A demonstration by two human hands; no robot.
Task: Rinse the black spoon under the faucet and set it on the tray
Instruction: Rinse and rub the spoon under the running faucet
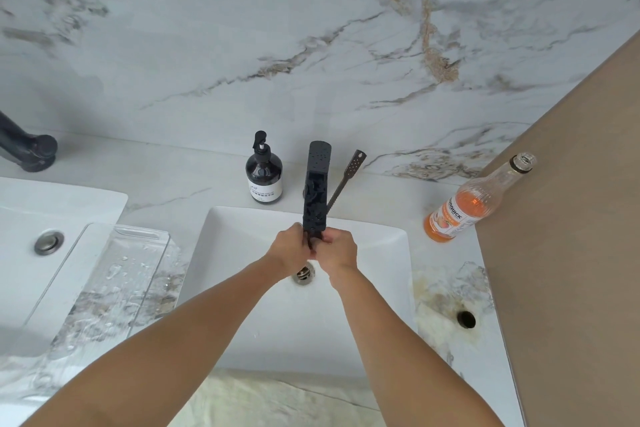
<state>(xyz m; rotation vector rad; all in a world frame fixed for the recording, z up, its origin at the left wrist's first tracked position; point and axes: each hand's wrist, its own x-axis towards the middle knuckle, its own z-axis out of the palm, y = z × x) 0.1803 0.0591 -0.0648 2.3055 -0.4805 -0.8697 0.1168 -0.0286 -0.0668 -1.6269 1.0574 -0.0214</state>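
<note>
The black spoon (pixel 350 174) stands tilted, its perforated handle pointing up and to the right beside the black faucet (pixel 317 184). Its lower end is hidden between my hands. My left hand (pixel 290 249) and my right hand (pixel 338 251) are pressed together around that end, just under the faucet's spout and over the white sink (pixel 377 253). The clear tray (pixel 114 274) lies wet on the counter left of the sink, with nothing on it. I cannot make out a water stream.
A dark soap pump bottle (pixel 264 177) stands behind the sink at the left. An open glass bottle of orange drink (pixel 464 208) stands at the right by a brown wall. A second sink (pixel 48 243) and a second faucet (pixel 27 149) are far left.
</note>
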